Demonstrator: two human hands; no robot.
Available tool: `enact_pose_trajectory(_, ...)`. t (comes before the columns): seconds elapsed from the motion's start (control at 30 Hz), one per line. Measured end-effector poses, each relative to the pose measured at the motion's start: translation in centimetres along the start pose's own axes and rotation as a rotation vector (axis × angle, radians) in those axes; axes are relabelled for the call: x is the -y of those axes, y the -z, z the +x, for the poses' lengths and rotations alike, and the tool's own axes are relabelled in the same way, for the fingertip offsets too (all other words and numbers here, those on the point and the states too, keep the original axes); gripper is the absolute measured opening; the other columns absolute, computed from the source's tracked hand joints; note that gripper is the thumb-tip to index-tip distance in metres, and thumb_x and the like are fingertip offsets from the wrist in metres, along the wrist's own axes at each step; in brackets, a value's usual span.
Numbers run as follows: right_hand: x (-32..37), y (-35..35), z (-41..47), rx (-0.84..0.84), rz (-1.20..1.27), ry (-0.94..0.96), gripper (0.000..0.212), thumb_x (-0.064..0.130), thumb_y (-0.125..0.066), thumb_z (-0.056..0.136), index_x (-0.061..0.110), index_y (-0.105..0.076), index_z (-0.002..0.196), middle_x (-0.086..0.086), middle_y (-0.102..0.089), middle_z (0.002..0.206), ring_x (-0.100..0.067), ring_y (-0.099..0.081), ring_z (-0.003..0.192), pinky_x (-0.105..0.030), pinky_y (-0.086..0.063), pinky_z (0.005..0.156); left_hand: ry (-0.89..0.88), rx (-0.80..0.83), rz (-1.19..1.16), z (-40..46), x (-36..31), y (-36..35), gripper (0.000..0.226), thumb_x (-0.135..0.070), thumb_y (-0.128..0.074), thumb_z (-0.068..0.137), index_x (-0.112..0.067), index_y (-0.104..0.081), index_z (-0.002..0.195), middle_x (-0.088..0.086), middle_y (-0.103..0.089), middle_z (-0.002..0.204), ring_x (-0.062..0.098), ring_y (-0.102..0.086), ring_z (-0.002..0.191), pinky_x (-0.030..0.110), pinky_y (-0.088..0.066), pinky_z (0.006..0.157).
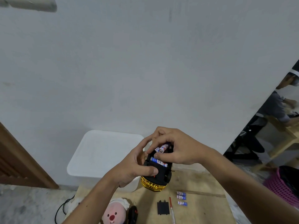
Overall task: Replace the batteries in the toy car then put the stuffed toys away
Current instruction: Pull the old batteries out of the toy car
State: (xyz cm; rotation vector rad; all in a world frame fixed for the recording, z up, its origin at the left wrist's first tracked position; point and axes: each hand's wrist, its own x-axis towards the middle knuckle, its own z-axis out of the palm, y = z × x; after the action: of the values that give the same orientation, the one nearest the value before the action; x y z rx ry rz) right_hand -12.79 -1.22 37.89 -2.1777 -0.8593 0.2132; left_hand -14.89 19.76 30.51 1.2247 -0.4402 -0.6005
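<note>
Toy car (156,172): black underside up, gold body below, held above the counter (200,212) at frame centre. Battery bay open; one battery (159,162) seated in the near slot.

Left hand (134,165): wrapped round the car's 9 o'clock flank, thumb pressed on the chassis, fingers curled behind. Firm grip, steadying.

Right hand (176,150): over the bay from 3 o'clock, fingers curled, pinching a loose battery (163,148) tilted above the far slot, flat end toward the camera. Not yet seated.

Three batteries (181,198): lying in a column on the counter at 5 o'clock of the car, well apart from it. Spent or fresh: cannot tell.

Bay cover (163,207): black, flat on the counter at 6 o'clock, beside a slim red-handled screwdriver (171,209).

Stuffed toy (114,214): pink face, at 7 o'clock, on the counter edge; dark object just beside it, not identifiable.

White bin (103,156): lidded, at 9 o'clock behind the car. Pink mesh basket (283,186) at 4 o'clock, off the counter.

Step in hand, judged: battery swap, mid-insertion; toys not yet put away.

Next move calls for: checking polarity, pressing the pinched battery against its spring and down flat; then cover on and screwed.
</note>
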Motion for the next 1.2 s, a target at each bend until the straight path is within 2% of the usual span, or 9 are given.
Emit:
enact_pose_trajectory(0.2,-0.5,0.0,0.3,0.016,0.036,-0.013,0.024,0.012,-0.076,0.092,0.022,-0.079,0.114,0.010,-0.066,0.118,-0.014,-0.066,0.115,-0.038,-0.056,0.097,-0.009,-0.023,0.046,0.1,0.2,0.0,0.096,0.015,-0.069,0.083,-0.025,-0.032,0.161,0.017,-0.063,0.145,0.035,-0.063,0.128,0.042,-0.053,0.103)
enact_pose_trajectory(0.33,-0.5,0.1,0.5,0.009,0.039,-0.047,0.020,0.013,-0.079,0.091,0.019,-0.077,0.109,0.031,-0.063,0.105,-0.004,-0.066,0.104,-0.020,-0.052,0.088,0.005,-0.047,0.073,0.0,0.3,0.5,0.100,0.015,-0.068,0.083,-0.031,-0.029,0.163,0.021,-0.063,0.143,0.040,-0.063,0.128,0.046,-0.053,0.106)
enact_pose_trajectory(0.43,-0.3,0.2,0.8,0.004,0.001,-0.046,0.013,0.017,-0.080,0.091,0.019,-0.077,0.103,0.033,-0.062,0.100,-0.003,-0.065,0.098,-0.018,-0.050,0.084,0.009,-0.058,0.092,0.0,0.4,0.7,0.103,0.013,-0.070,0.082,-0.035,-0.028,0.163,0.023,-0.063,0.142,0.049,-0.058,0.132,0.052,-0.050,0.112)
enact_pose_trajectory(0.6,-0.1,0.3,0.9,0.017,-0.035,-0.054,0.006,0.025,-0.072,0.098,0.029,-0.076,0.098,0.015,-0.059,0.102,-0.010,-0.063,0.100,-0.029,-0.053,0.089,0.009,-0.077,0.087,0.0,0.3,0.9,0.106,0.007,-0.077,0.080,-0.041,-0.028,0.162,0.027,-0.061,0.143,0.054,-0.054,0.133,0.059,-0.046,0.115)
enact_pose_trajectory(0.77,0.2,0.2,0.8,-0.050,-0.017,-0.027,0.018,0.026,-0.059,0.106,0.035,-0.074,0.105,0.004,-0.054,0.105,-0.010,-0.063,0.097,-0.020,-0.048,0.084,-0.004,-0.072,0.098,-0.1,0.1,0.9,0.105,0.010,-0.074,0.083,-0.040,-0.027,0.162,0.022,-0.064,0.140,0.045,-0.063,0.127,0.050,-0.053,0.106)
enact_pose_trajectory(0.93,0.9,1.2,0.2,-0.188,0.208,-0.004,0.020,0.007,-0.053,0.107,0.009,-0.073,0.107,-0.007,-0.052,0.107,-0.022,-0.072,0.080,-0.029,-0.060,0.075,-0.013,-0.084,0.105,-0.3,0.0,1.0,0.106,0.012,-0.072,0.083,-0.040,-0.025,0.163,0.029,-0.064,0.136,0.038,-0.067,0.117,0.044,-0.055,0.100)
enact_pose_trajectory(1.03,0.9,1.7,0.0,-0.195,0.162,-0.025,0.018,0.010,-0.054,0.108,0.014,-0.071,0.107,0.004,-0.053,0.104,-0.012,-0.060,0.073,-0.028,-0.053,0.063,-0.019,-0.084,0.103,-0.3,0.1,1.3,0.106,0.007,-0.076,0.083,-0.044,-0.026,0.162,0.030,-0.064,0.136,0.037,-0.067,0.117,0.040,-0.055,0.099)
enact_pose_trajectory(1.13,0.7,2.2,-0.4,-0.108,0.100,-0.095,0.017,0.010,-0.053,0.108,0.013,-0.070,0.108,0.022,-0.064,0.091,0.004,-0.060,0.073,-0.013,-0.046,0.065,-0.028,-0.080,0.094,-0.3,0.2,1.5,0.108,0.005,-0.077,0.082,-0.046,-0.026,0.162,0.029,-0.063,0.138,0.039,-0.066,0.119,0.042,-0.055,0.101)
enact_pose_trajectory(1.2,0.6,2.3,-0.6,-0.068,0.130,-0.145,0.019,0.007,-0.052,0.108,0.009,-0.071,0.106,0.024,-0.068,0.085,0.006,-0.062,0.074,-0.009,-0.046,0.068,-0.046,-0.086,0.089,-0.3,0.3,1.6,0.110,0.007,-0.077,0.082,-0.048,-0.025,0.162,0.029,-0.063,0.137,0.038,-0.067,0.117,0.042,-0.055,0.100)
